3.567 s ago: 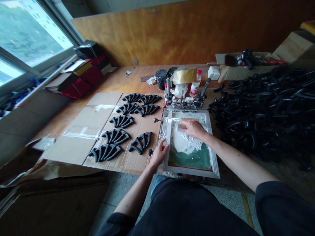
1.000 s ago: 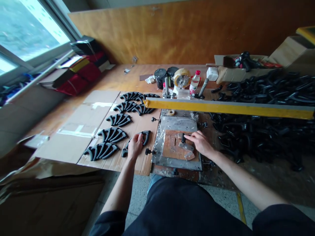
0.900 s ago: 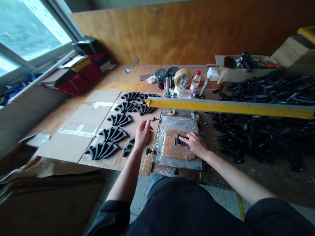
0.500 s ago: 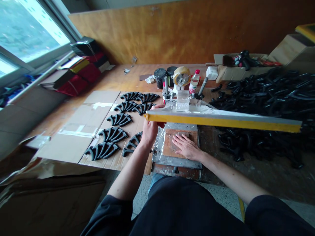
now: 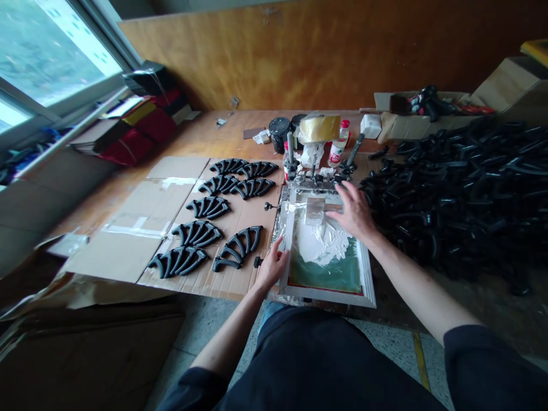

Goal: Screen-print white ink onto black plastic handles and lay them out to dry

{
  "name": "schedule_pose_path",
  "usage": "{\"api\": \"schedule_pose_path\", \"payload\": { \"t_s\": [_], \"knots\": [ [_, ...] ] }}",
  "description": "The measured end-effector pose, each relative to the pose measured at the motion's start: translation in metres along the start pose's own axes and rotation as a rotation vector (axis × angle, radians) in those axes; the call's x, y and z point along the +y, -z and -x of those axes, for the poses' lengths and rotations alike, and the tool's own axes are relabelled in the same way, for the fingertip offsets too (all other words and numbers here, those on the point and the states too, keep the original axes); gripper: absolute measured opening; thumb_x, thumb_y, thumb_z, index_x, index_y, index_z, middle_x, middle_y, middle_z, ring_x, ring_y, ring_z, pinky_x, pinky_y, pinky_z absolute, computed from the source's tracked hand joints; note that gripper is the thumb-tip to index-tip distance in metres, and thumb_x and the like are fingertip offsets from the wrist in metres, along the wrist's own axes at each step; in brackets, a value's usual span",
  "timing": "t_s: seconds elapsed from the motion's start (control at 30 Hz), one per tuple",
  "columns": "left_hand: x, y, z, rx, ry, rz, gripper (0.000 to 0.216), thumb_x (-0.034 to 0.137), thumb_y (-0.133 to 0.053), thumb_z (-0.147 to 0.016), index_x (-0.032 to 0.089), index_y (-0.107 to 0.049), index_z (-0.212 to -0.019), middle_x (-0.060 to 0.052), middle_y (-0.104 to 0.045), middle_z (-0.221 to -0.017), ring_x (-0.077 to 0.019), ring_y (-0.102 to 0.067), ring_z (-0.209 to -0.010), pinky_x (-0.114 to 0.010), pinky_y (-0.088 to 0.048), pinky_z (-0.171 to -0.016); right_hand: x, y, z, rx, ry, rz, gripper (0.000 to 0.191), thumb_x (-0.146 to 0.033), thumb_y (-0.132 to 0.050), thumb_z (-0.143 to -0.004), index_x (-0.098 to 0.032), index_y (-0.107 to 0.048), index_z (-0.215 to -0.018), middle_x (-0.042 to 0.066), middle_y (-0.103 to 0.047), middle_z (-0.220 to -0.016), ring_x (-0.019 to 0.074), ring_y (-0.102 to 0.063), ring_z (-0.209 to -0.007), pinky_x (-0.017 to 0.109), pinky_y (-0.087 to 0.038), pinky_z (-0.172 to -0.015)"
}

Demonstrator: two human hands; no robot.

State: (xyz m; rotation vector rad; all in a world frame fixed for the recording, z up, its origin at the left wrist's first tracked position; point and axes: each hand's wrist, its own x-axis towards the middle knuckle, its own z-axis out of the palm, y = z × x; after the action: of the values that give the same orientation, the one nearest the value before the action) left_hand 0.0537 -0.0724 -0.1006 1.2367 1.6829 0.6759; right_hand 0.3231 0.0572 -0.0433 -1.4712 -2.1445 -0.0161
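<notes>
A screen-printing frame [image 5: 369,285] with a pale metal border lies flat in front of me, its green mesh [image 5: 325,277] partly covered by thick white ink [image 5: 317,246]. My left hand [image 5: 273,264] is at the frame's left edge, thumb and fingers apart; whether it touches the rim is unclear. Over the upper right of the frame, my right hand [image 5: 354,214] is open with fingers spread. Its fingertips are close to a squeegee [image 5: 315,211], a pale, ink-smeared block standing in the ink. The board under the frame is hidden.
Several black, fan-shaped ribbed parts [image 5: 199,234] lie on cardboard [image 5: 137,208] at left. A large heap of black parts [image 5: 445,188] fills the right. Behind the frame stand clamp posts [image 5: 353,149], a tape roll [image 5: 319,128], a red-capped bottle [image 5: 338,145] and a black tub [image 5: 279,134].
The frame has swung down from its raised, edge-on position to flat. My left hand came down with it and loosened. My right hand left the board and moved up beside the squeegee.
</notes>
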Motion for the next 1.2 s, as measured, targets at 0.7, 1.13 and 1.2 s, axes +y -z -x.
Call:
{"api": "schedule_pose_path", "payload": {
  "t_s": [0.7, 1.13, 1.2],
  "knots": [
    [-0.007, 0.000, -0.006, -0.006, -0.023, -0.013, 0.055, 0.049, -0.050, -0.088, 0.024, -0.051, -0.137, -0.001, -0.065, -0.077, -0.0150, -0.058, -0.067, -0.024, -0.041, -0.059, -0.047, -0.008, 0.065, -0.359, 0.385, -0.224, 0.044, 0.002, -0.052, -0.075, -0.022, -0.069, -0.108, 0.003, -0.071, -0.112, 0.0181, -0.065, -0.101, 0.026, -0.050, -0.082],
    [0.040, 0.033, 0.009, -0.090, -0.066, 0.241, 0.063, 0.059, -0.050, -0.087, 0.023, -0.049, -0.138, 0.002, -0.059, -0.072, -0.0096, -0.046, -0.053, -0.020, -0.034, -0.049, -0.033, 0.030, -0.044, -0.265, -0.040, -0.060, 0.059, -0.038, -0.070, -0.082, -0.029, -0.052, -0.137, 0.006, -0.069, -0.111, 0.0230, -0.066, -0.092, 0.035, -0.049, -0.081],
    [0.067, 0.043, 0.012, -0.072, -0.113, 0.341, 0.059, 0.063, -0.044, -0.088, 0.019, -0.061, -0.124, 0.000, -0.059, -0.071, -0.0102, -0.048, -0.054, -0.021, -0.036, -0.049, -0.005, 0.050, -0.053, -0.147, -0.124, -0.078, 0.046, -0.040, -0.065, -0.086, -0.024, -0.060, -0.129, 0.007, -0.071, -0.099, 0.0209, -0.066, -0.083, 0.034, -0.049, -0.077]
  ]
}}
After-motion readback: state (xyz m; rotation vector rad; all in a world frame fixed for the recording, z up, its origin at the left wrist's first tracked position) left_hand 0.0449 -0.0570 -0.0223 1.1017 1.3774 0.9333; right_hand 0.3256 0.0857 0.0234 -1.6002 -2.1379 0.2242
